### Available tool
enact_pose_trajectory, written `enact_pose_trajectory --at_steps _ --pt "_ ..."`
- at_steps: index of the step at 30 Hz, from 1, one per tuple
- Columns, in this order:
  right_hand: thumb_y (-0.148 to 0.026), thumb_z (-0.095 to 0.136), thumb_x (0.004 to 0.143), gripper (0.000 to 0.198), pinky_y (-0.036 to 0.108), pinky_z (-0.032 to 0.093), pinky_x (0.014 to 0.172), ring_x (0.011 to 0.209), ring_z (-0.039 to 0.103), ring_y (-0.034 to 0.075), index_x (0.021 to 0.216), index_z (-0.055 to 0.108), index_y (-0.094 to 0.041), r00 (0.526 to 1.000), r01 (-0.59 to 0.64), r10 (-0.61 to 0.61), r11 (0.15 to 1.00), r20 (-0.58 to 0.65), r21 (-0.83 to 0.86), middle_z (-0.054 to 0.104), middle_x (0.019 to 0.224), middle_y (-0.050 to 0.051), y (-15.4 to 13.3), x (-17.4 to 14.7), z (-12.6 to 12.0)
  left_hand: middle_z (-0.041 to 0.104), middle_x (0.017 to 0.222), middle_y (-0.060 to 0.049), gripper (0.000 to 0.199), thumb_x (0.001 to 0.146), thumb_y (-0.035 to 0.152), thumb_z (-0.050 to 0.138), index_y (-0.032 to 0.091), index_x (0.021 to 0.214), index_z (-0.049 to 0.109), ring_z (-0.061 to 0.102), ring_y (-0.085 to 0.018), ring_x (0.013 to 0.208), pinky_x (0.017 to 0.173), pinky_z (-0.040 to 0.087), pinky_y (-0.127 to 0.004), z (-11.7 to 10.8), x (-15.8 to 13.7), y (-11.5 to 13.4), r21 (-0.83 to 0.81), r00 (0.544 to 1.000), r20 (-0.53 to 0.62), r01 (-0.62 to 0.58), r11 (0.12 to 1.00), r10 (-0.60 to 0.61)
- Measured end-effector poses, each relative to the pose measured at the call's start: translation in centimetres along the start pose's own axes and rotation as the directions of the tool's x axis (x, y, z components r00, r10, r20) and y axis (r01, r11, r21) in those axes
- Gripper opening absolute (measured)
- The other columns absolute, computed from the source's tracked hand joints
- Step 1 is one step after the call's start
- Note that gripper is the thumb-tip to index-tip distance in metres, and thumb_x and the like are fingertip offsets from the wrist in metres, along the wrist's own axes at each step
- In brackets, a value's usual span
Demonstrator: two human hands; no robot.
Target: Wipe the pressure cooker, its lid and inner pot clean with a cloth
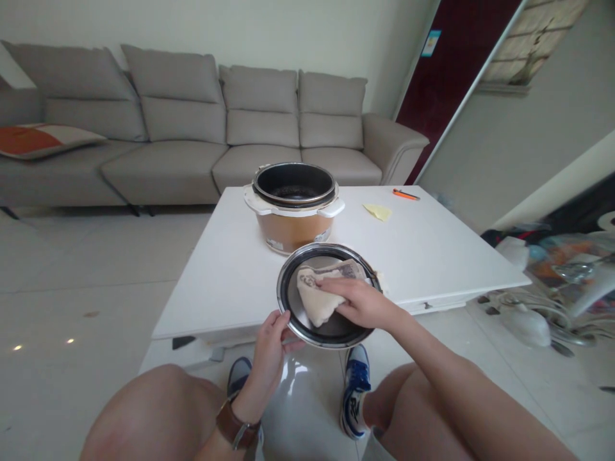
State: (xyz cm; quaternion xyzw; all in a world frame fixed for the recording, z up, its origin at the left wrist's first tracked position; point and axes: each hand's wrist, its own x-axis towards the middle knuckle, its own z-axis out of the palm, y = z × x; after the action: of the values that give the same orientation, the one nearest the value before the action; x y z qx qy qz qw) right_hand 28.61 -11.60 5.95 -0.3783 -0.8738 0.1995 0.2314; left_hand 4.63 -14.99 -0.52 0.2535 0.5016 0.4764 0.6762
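A round pot lid with a metal rim and a black inner ring is held over the near edge of the table, its inside facing up. My left hand grips its lower left rim, thumb on top and fingers beneath. Pressed against the lid's inner face is a cream cloth with a dark print, folded and bunched. My right hand is closed on that cloth. Behind the lid stands an electric cooker with a tan body and white handles, uncovered, its dark inner pot showing.
The white table carries a yellow cloth scrap and an orange-and-black pen-like tool at the far right. A grey sofa lines the wall behind. Bagged items and clutter lie on the floor at right.
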Motion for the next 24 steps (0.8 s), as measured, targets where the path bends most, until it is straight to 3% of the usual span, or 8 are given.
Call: enact_pose_trajectory --at_steps 5,10,14,17,19,21,23,24 --pt "-0.004 0.050 0.086 0.064 0.052 0.043 0.119 0.144 0.052 0.028 0.148 0.056 -0.022 0.972 -0.102 0.087 0.993 -0.219 -0.059 0.058 0.153 0.013 0.9 -0.3 -0.6 0.065 0.079 -0.001 0.044 0.070 0.055 0.082 0.018 0.083 0.063 0.063 -0.016 0.069 0.058 0.058 -0.028 -0.1 0.1 -0.2 0.046 0.999 0.044 -0.026 0.999 0.024" --pt "-0.010 0.053 0.091 0.046 0.049 0.046 0.114 0.132 0.062 0.029 0.134 0.067 -0.020 0.987 -0.160 0.162 0.982 0.010 -0.103 0.069 0.138 0.013 0.3 -0.1 1.1 0.060 0.079 0.001 0.044 0.069 0.054 0.083 0.018 0.086 0.065 0.059 -0.014 0.070 0.054 0.055 -0.023 -0.2 0.2 -0.6 0.093 0.997 0.040 -0.063 0.994 0.059" --pt "-0.014 0.056 0.092 0.042 0.040 0.050 0.105 0.119 0.067 0.026 0.131 0.068 -0.023 0.985 -0.161 0.154 0.982 0.079 0.101 0.074 0.128 0.008 -1.1 -0.3 -0.3 0.061 0.079 0.000 0.044 0.068 0.055 0.083 0.018 0.083 0.064 0.059 -0.015 0.070 0.053 0.053 -0.022 -0.3 0.2 -0.6 0.080 0.998 0.025 -0.053 0.995 0.052" --pt "-0.022 0.058 0.094 0.031 0.033 0.053 0.093 0.103 0.070 0.022 0.123 0.070 -0.021 0.962 -0.235 0.266 0.920 -0.061 0.313 0.076 0.114 0.005 -0.6 -1.0 -2.4 0.062 0.081 -0.001 0.044 0.069 0.055 0.082 0.018 0.082 0.064 0.060 -0.015 0.071 0.054 0.053 -0.022 -0.4 0.2 -0.6 0.069 0.999 0.029 -0.044 0.997 0.042" --pt "-0.028 0.061 0.093 0.024 0.032 0.053 0.086 0.094 0.068 0.021 0.113 0.072 -0.019 0.867 -0.285 0.411 0.872 -0.282 0.398 0.075 0.103 0.003 0.6 -1.4 -3.6 0.061 0.081 0.000 0.043 0.070 0.055 0.082 0.018 0.083 0.064 0.059 -0.015 0.072 0.054 0.053 -0.022 -0.5 0.3 -0.6 0.067 0.999 0.033 -0.041 0.997 0.039" --pt "-0.033 0.063 0.091 0.024 0.032 0.052 0.084 0.091 0.067 0.021 0.108 0.071 -0.018 0.667 -0.281 0.513 0.845 -0.541 0.455 0.074 0.098 0.002 1.8 -1.7 -4.3 0.060 0.082 0.000 0.043 0.071 0.055 0.082 0.018 0.085 0.064 0.059 -0.015 0.073 0.055 0.053 -0.021 -0.6 0.3 -0.7 0.073 0.998 0.042 -0.046 0.996 0.043" --pt "-0.035 0.063 0.090 0.026 0.033 0.051 0.085 0.093 0.066 0.022 0.109 0.069 -0.019 0.436 -0.248 0.522 0.853 -0.733 0.459 0.073 0.101 0.004 2.5 -1.6 -4.7 0.059 0.082 0.000 0.043 0.071 0.055 0.083 0.018 0.086 0.065 0.059 -0.015 0.074 0.055 0.053 -0.021 -0.7 0.3 -0.7 0.083 0.998 0.048 -0.055 0.995 0.051" --pt "-0.035 0.063 0.090 0.027 0.033 0.051 0.085 0.094 0.065 0.022 0.110 0.069 -0.019 0.351 -0.250 0.497 0.867 -0.794 0.432 0.073 0.103 0.004 2.5 -1.5 -4.7 0.059 0.082 0.000 0.044 0.071 0.055 0.083 0.018 0.086 0.065 0.059 -0.015 0.074 0.055 0.053 -0.021 -0.7 0.3 -0.7 0.088 0.997 0.049 -0.059 0.994 0.055"
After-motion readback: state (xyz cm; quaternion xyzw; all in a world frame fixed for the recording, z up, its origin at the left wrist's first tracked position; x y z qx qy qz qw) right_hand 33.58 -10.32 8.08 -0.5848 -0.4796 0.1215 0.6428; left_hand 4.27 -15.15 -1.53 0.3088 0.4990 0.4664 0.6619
